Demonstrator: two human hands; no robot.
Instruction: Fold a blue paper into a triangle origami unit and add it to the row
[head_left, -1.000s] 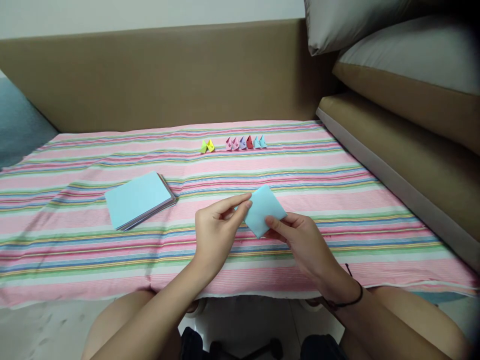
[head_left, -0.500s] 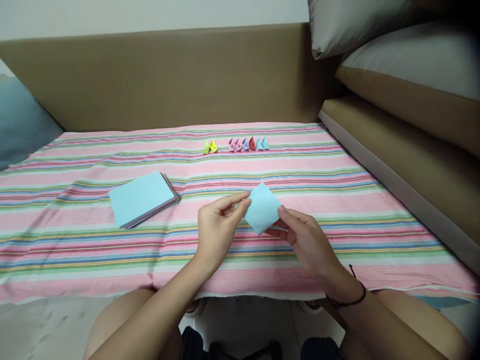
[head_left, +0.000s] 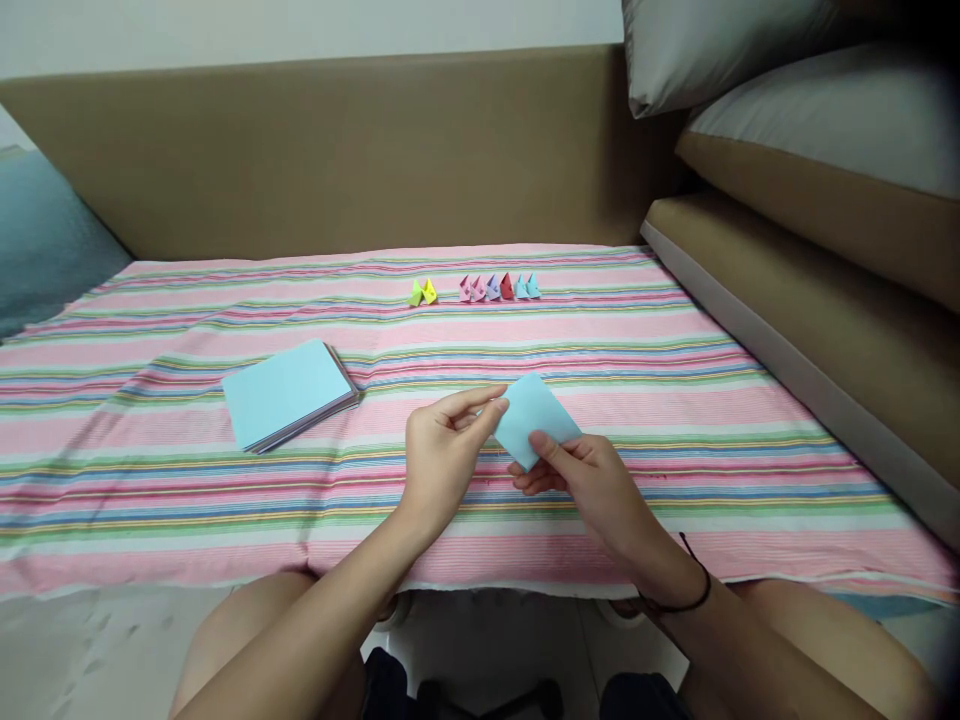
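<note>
A light blue square of paper (head_left: 529,408) is held between both hands above the striped cloth, one corner pointing away from me. My left hand (head_left: 450,450) pinches its left corner between thumb and fingers. On the lower right edge, my right hand (head_left: 581,475) grips it with the thumb on top and the fingers underneath. The right fingers are partly hidden by the paper.
A stack of paper (head_left: 289,393) with a light blue top sheet lies to the left on the striped cloth (head_left: 660,400). Two yellowish folded paper pieces (head_left: 423,292) and a row of pink, purple, red and blue ones (head_left: 493,288) stand farther back. Cushions (head_left: 810,290) are piled at right.
My right thumb has slid from the right corner of the paper down toward its lower edge. The paper has tilted slightly, and my left hand keeps its pinch.
</note>
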